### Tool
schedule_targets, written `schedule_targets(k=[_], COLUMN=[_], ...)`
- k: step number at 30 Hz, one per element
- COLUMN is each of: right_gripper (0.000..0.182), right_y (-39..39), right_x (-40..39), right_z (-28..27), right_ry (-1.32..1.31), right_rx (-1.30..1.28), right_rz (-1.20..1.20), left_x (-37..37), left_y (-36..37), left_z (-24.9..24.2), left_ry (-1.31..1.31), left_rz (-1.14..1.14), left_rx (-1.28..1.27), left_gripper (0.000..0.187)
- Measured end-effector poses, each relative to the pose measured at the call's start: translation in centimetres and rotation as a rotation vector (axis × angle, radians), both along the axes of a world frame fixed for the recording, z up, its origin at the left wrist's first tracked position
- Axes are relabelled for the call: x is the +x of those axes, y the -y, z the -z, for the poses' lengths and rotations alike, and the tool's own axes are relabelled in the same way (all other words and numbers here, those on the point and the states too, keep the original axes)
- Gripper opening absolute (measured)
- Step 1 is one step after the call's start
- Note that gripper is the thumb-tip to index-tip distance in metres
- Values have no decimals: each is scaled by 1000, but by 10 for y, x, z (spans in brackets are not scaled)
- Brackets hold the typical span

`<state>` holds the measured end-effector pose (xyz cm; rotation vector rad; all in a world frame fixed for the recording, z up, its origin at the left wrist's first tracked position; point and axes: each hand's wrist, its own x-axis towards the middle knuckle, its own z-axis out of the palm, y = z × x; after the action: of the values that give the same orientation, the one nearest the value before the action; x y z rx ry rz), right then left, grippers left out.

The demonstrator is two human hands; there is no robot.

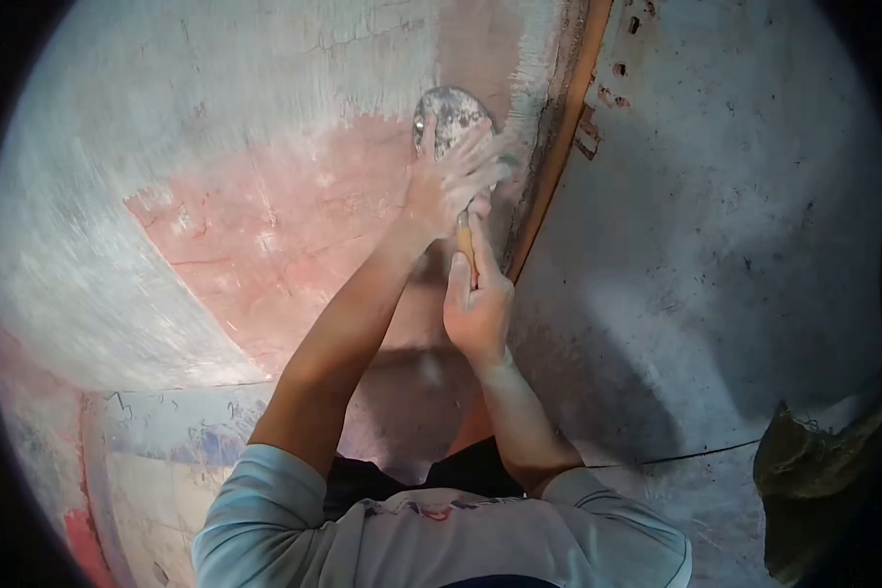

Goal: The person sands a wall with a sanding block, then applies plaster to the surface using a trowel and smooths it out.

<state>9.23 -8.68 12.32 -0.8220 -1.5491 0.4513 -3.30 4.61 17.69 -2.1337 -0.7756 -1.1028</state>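
Observation:
A trowel [448,110] with a rounded, speckled metal blade lies against the pink patch of the wall in the upper middle. My right hand [479,306] is closed around its yellowish wooden handle, with the thumb along it. Over the blade lies my left hand [453,179], whitened with dust or plaster. Its fingers are spread and partly smeared by motion, and they hide the lower part of the blade.
A bare pink area [255,235] is surrounded by whitish coating [88,265]. An orange-brown strip [561,137] runs down along the corner, beside a grey, pitted surface [755,196]. Dark greenish cloth or sacking [813,490] hangs at the lower right.

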Motion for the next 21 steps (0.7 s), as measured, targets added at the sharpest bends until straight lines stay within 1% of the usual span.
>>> schedule_targets(k=[2,3,5,7,8,9,10,11,12,13,14,15,17,20,21], right_gripper=[51,51,52,53,53,53,53,53,54,54,54,54,54,53,53], right_y=[-3,-4,-1,-3,0,-1,-8,-8,-1,0,-3,-7,-9,5,5], right_x=[-3,-4,-5,-2,1,1,-2,-1,-3,-4,-5,-5,-5,-7,-10], right_z=[4,-5,-27,-23,-14,-6,0,7,-2,-8,-10,-11,-4,16,12], right_ry=[2,-1,40,18,2,-14,49,46,26,8,6,6,8,-45,-52], right_rx=[166,171,-19,-12,17,50,261,261,184,110,114,67,15,-35,-32], right_rz=[26,29,21,-15,-31,-49,62,64,29,-6,1,-9,-23,-85,-82], left_x=[-6,-6,-7,-4,-5,-5,-7,-8,-7,-9,-9,-9,-10,-13,-14], left_y=[-2,-2,-7,-7,-4,1,2,1,1,0,-5,-10,-4,1,3], left_z=[0,-12,-28,-23,-19,-8,-2,2,-2,-9,-17,-20,-12,13,7], left_ry=[-24,-22,-12,-17,-30,-1,2,-9,-24,15,-4,-21,-19,7,0], left_rz=[-10,-2,0,-14,-26,79,75,59,48,107,35,-38,-53,64,67], left_rx=[-9,2,34,23,8,11,12,24,41,21,45,64,50,-1,2], left_gripper=[40,40,43,43,43,41,41,34,30,39,38,38,37,38,38])
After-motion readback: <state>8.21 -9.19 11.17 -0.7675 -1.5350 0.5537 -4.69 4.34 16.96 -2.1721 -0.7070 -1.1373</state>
